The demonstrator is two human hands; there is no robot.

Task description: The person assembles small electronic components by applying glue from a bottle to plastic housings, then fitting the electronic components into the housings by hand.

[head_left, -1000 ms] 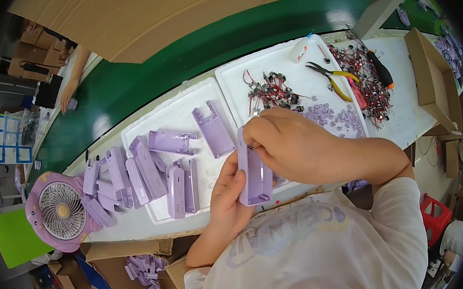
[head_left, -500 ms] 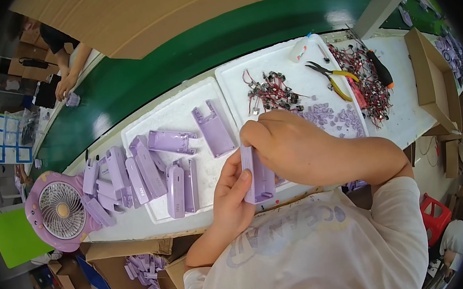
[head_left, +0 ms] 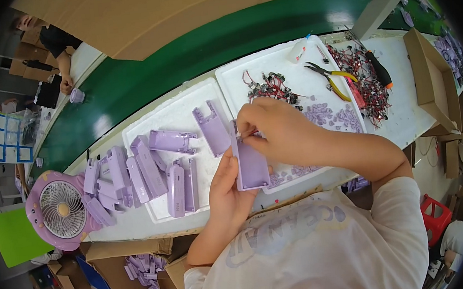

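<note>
My left hand [head_left: 226, 187] is closed around a light purple plastic housing [head_left: 252, 168], an oblong shell with its hollow side facing up. The thumb lies along its left wall and the fingers pass beneath. At the housing's far end, my right hand [head_left: 280, 126] is closed in a pinch just inside the shell. A trace of red shows by its fingertips, but what they grip is too small to make out. Beyond the left hand, an open purple shell [head_left: 212, 128] and a second shell [head_left: 173, 142] lie on a white foam tray [head_left: 201, 175].
Wired switches [head_left: 273, 85] and small purple caps [head_left: 346, 117] lie on the right tray, with yellow-handled pliers [head_left: 334, 79]. Beyond are a wire heap [head_left: 368, 92] and a screwdriver [head_left: 380, 69]. Several housings [head_left: 147, 166] and a purple fan [head_left: 59, 211] stand left. Another person's hand [head_left: 67, 84] is far left.
The housing has tilted so its hollow interior faces up more. My right hand has shifted slightly left and its fingers now reach inside the far end. The other person's hand has moved.
</note>
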